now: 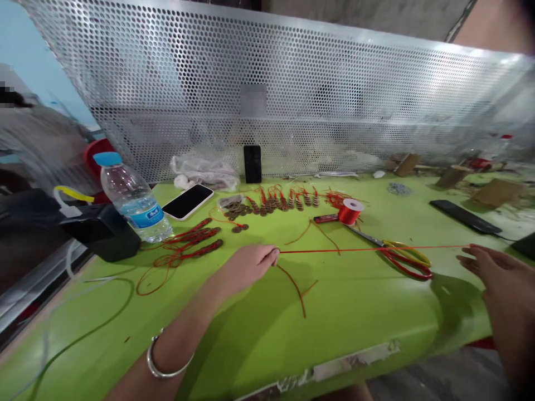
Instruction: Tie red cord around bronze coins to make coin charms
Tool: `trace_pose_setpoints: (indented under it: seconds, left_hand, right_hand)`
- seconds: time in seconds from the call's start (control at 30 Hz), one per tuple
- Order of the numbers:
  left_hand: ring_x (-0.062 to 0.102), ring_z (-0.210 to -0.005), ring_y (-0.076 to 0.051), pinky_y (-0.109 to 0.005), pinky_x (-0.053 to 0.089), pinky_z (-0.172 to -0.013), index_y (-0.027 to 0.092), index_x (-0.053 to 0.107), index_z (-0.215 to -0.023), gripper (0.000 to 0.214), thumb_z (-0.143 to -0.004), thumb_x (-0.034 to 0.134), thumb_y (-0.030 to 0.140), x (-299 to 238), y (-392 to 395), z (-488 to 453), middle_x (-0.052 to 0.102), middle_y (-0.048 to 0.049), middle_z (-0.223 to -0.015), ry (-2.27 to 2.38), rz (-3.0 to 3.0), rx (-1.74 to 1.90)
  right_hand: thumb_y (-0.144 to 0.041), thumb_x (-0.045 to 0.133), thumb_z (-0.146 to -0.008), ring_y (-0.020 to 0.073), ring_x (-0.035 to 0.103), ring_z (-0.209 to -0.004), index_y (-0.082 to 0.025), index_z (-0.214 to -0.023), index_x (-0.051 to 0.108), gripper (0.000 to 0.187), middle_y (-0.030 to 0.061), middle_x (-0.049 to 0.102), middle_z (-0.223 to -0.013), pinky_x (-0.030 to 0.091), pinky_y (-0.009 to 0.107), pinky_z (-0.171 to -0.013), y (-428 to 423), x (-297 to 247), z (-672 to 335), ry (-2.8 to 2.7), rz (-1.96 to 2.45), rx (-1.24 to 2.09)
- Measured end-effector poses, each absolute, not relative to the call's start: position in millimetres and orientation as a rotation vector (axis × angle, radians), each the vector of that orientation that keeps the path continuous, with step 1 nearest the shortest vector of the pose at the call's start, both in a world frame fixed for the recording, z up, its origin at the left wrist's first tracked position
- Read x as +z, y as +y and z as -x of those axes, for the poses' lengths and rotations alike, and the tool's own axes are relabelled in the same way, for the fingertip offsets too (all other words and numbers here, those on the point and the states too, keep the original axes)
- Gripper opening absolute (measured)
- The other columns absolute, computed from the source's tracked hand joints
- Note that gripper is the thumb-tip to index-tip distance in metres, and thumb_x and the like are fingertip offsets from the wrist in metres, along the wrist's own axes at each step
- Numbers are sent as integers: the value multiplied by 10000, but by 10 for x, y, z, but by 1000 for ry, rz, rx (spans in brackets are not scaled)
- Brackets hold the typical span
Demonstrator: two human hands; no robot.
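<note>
My left hand (251, 264) rests on the green table (259, 334) and pinches one end of a red string (368, 249). The string runs taut to the right, where my right hand (497, 273) pinches its other end with the remaining fingers spread. The string passes just above yellow-and-red scissors (401, 257). A spool of red thread (350, 211) stands behind the string. Rows of brown coins tied with red cord (271, 203) lie further back, and more tied strands (188, 245) lie to the left.
A water bottle (134, 200), a black box (98, 231) and a white-edged phone (188, 201) sit at the left. A perforated metal screen (292, 94) closes the back. A dark phone (465, 216) lies at the right. A person's blurred figure (29, 133) is at far left.
</note>
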State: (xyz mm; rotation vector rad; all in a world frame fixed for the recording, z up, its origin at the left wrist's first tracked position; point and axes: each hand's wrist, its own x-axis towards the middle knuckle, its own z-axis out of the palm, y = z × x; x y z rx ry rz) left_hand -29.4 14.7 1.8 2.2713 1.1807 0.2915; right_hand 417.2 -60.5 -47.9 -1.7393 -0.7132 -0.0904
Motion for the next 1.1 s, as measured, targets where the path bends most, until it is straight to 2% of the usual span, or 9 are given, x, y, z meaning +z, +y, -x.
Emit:
trace_pose_setpoints:
  seconds: [0.1,0.2,0.23,0.33,0.43,0.53,0.73,0.9,1.1]
  left_hand:
    - [486,-564,-145,-264,294,-550,190,532,-736,365,-932,283,371,10,129,289,516,10,-607,1163,-2278,319]
    - [498,-583,-152,-265,300,-551,188,532,-752,357,-935,281,363,23,99,260,550,-3,-642,1145,-2293,330]
    - [503,-592,-155,-266,305,-554,187,531,-755,352,-935,284,362,29,87,248,557,-7,-653,1135,-2300,331]
    - [518,-625,-166,-268,332,-576,186,529,-749,354,-933,294,377,42,62,224,565,-15,-677,1091,-2311,349]
    - [539,-662,-170,-273,368,-615,186,546,-792,342,-932,300,377,35,67,233,591,-19,-721,1035,-2255,393]
    - [553,-697,-180,-283,392,-641,184,566,-866,322,-927,311,372,20,95,271,617,-24,-752,1018,-2152,457]
    - [544,-701,-188,-290,384,-645,190,548,-787,372,-924,289,420,40,98,323,597,-10,-725,1087,-2081,518]
    - [507,-665,-161,-264,364,-611,189,528,-757,390,-929,274,431,131,96,327,545,13,-685,1157,-2051,570]
    - [519,-685,-155,-245,360,-597,186,571,-814,263,-873,439,406,178,179,363,586,10,-750,1203,-2042,605]
  right_hand:
    - [-350,723,-650,405,626,-968,-59,-1110,666,547,317,626,-1056,510,467,-679,-501,-413,-4201,-516,1928,-38]
    - [-243,708,-649,395,425,-1238,-68,-1289,516,691,268,491,-1290,383,499,-973,-401,-298,-3862,-856,2007,-518]
    - [-240,680,-679,361,444,-1235,-99,-1296,509,656,225,490,-1314,367,464,-1011,-387,-252,-3637,-1087,1908,-549]
    - [-313,554,-816,252,611,-1053,-215,-1131,618,336,106,647,-1147,472,387,-923,-377,-97,-2756,-1774,1580,-85]
    - [-303,579,-821,191,651,-950,-230,-1098,617,289,53,683,-1040,509,318,-851,-316,49,-1945,-1997,1297,362]
    - [-252,631,-787,163,677,-828,-224,-1041,653,256,40,699,-960,520,271,-781,-181,131,-1540,-2030,1124,564]
    - [-240,639,-786,177,671,-727,-217,-832,727,102,44,721,-795,525,284,-695,-23,83,-1480,-1950,1090,623]
    - [-292,691,-722,176,676,-667,-185,-773,719,122,46,725,-732,545,295,-662,18,-70,-1507,-1696,1124,990]
    - [-373,733,-666,165,659,-634,-167,-768,714,230,51,712,-674,534,289,-632,74,-133,-1607,-1493,1121,1149]
